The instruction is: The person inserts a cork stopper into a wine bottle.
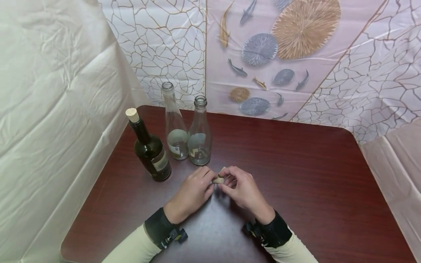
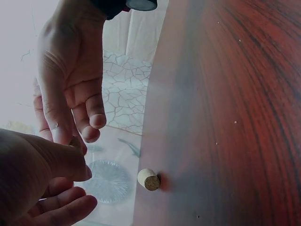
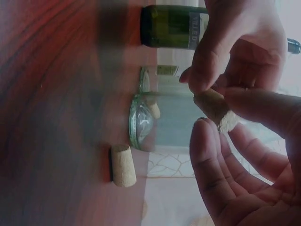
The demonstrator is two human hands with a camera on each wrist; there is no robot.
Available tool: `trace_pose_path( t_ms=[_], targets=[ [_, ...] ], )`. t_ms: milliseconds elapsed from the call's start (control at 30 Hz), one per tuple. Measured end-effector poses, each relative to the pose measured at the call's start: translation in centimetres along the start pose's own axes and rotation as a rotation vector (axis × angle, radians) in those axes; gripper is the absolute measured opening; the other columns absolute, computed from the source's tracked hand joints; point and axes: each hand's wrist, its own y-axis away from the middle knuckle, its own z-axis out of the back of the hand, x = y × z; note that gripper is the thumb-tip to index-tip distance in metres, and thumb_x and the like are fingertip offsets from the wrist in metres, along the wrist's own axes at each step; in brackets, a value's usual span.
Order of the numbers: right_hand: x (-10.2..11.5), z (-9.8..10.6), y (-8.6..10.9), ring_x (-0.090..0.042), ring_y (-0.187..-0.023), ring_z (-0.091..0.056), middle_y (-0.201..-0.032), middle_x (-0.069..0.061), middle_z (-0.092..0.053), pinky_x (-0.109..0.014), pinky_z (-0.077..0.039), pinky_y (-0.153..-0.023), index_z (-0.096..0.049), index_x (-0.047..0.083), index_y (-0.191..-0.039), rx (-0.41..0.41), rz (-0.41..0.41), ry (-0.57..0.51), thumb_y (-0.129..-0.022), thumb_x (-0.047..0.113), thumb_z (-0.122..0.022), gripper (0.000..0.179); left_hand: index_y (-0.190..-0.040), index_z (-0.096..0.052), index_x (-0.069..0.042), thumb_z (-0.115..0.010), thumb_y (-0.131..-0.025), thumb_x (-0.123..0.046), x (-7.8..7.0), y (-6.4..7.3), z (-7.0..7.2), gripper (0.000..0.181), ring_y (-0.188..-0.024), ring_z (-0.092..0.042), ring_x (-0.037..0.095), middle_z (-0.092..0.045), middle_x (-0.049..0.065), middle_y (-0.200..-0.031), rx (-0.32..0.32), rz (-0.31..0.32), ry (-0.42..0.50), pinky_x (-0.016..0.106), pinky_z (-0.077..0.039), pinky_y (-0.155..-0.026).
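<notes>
Between my two hands, just above the table, is a short light-brown cork (image 1: 217, 180). The left hand (image 1: 194, 188) pinches one end of this cork (image 3: 210, 104) between thumb and fingers. At its other, paler end, the thumb and fingers of the right hand (image 1: 242, 190) grip it. The left wrist view has the held cork mostly hidden behind the left thumb (image 2: 70, 162). A second cork (image 3: 123, 165) stands upright on the table, close beyond the hands; the right fingers largely cover it in the head view.
Two clear glass bottles, one (image 1: 199, 138) nearer and one (image 1: 174, 128) behind it, stand uncorked beyond the left hand. Left of them is a dark green bottle (image 1: 148, 149) with a cork (image 1: 132, 115) in its neck. Patterned cloth (image 1: 171, 47) hangs behind the reddish-brown table (image 1: 312, 175).
</notes>
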Motion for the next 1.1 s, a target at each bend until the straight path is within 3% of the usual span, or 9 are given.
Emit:
trace_pose_path(
  t_ms=[467,633,733,933,1000,1100],
  targets=[
    [0.2,-0.3,0.2,-0.012,-0.073,-0.067,-0.092,-0.004,-0.067,-0.028,-0.059,-0.063,-0.067,0.009,-0.095,-0.056,0.015,-0.030,-0.078,0.002,-0.078,0.022,-0.100,-0.063,-0.014,-0.068,-0.084,-0.010,-0.3,-0.1,0.1,0.017,-0.090,-0.056,0.012,-0.058,-0.004,-0.095,-0.036,-0.004,-0.012,0.030,-0.053,-0.074],
    [0.2,-0.2,0.3,-0.013,-0.073,-0.067,-0.092,-0.004,-0.067,-0.030,-0.059,-0.064,-0.067,0.010,-0.096,-0.080,-0.001,-0.050,-0.079,0.002,-0.077,0.022,-0.100,-0.065,-0.013,-0.072,-0.079,-0.009,-0.5,-0.4,0.8,0.022,-0.090,-0.057,0.013,-0.061,-0.003,-0.095,-0.072,0.016,0.048,0.032,-0.053,-0.073],
    [0.0,-0.1,0.3,-0.013,-0.073,-0.067,-0.090,-0.004,-0.067,-0.032,-0.059,-0.064,-0.067,0.010,-0.097,-0.099,-0.011,-0.052,-0.079,0.002,-0.077,0.022,-0.098,-0.065,-0.012,-0.074,-0.078,-0.011,-0.7,-0.9,1.9,0.021,-0.087,-0.058,0.012,-0.063,-0.001,-0.093,-0.164,0.060,0.098,0.031,-0.053,-0.072],
    [0.0,0.0,0.3,-0.011,-0.074,-0.067,-0.090,-0.003,-0.067,-0.032,-0.059,-0.065,-0.066,0.010,-0.096,-0.096,-0.034,-0.027,-0.079,0.005,-0.077,0.021,-0.092,-0.066,-0.007,-0.077,-0.078,-0.015,-0.6,-3.2,4.2,0.020,-0.083,-0.060,0.015,-0.064,0.004,-0.091,-0.494,0.214,0.220,0.033,-0.053,-0.072],
    [0.0,0.0,0.4,-0.010,-0.074,-0.066,-0.091,-0.002,-0.067,-0.031,-0.059,-0.065,-0.066,0.011,-0.097,-0.090,-0.046,-0.015,-0.080,0.006,-0.077,0.021,-0.096,-0.065,-0.004,-0.080,-0.077,-0.016,-0.3,-4.3,4.9,0.026,-0.086,-0.060,0.019,-0.064,0.008,-0.096,-0.585,0.263,0.264,0.037,-0.053,-0.074],
    [0.0,0.0,0.4,-0.010,-0.074,-0.066,-0.090,-0.001,-0.067,-0.031,-0.059,-0.065,-0.066,0.011,-0.097,-0.092,-0.052,-0.007,-0.080,0.005,-0.077,0.021,-0.107,-0.063,-0.002,-0.082,-0.076,-0.018,0.2,-5.9,6.0,0.039,-0.095,-0.059,0.024,-0.061,0.013,-0.107,-0.663,0.316,0.304,0.042,-0.052,-0.081]
  ],
)
